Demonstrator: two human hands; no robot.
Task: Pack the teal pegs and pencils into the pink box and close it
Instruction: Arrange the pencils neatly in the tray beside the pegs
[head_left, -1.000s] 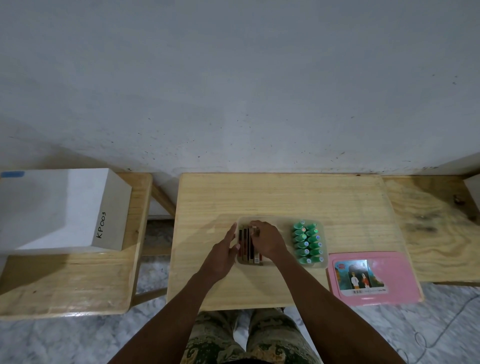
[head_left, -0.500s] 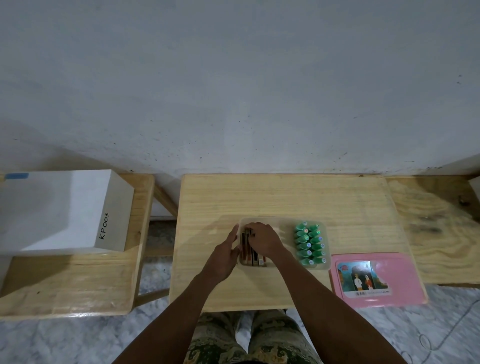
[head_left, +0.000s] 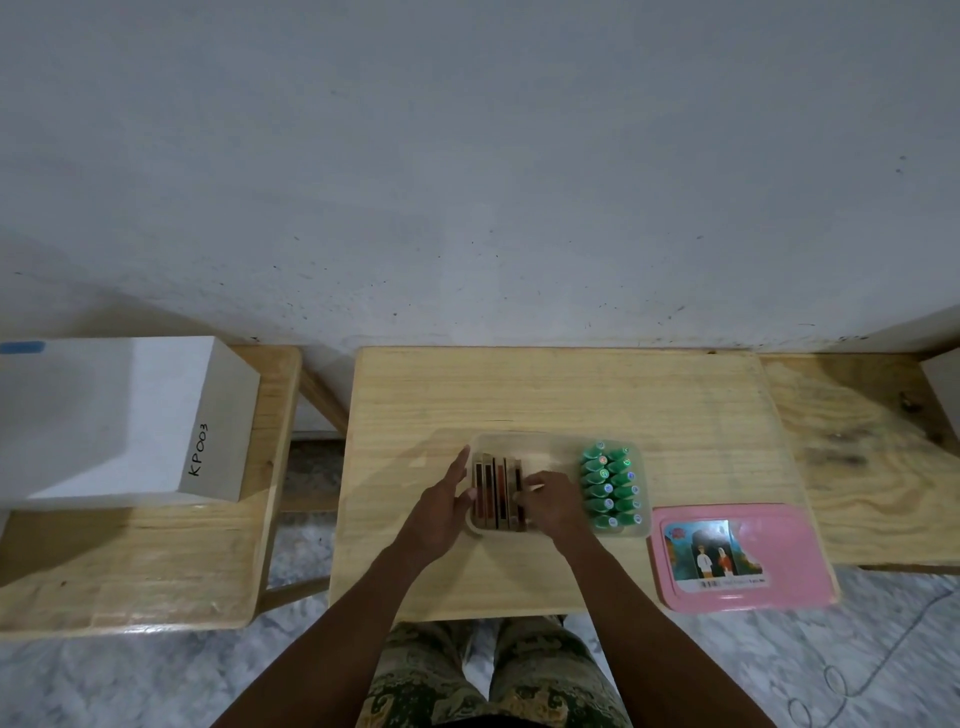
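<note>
I read the left hand (head_left: 441, 501) flat, fingers straight, against the left side of the brown wooden pencils (head_left: 492, 493), which ran lengthwise away from the body in the clear plastic tray (head_left: 519, 437). The right hand (head_left: 553, 503) curled onto their right side. Teal plastic pegs (head_left: 610, 483) stood just beyond it, and the flat pink lid (head_left: 789, 564) lay farther right.

Teal pegs (head_left: 610, 486) & pencils (head_left: 496, 493) in open box (head_left: 550, 441) (pink lid (head_left: 789, 551) lies rt).
</note>
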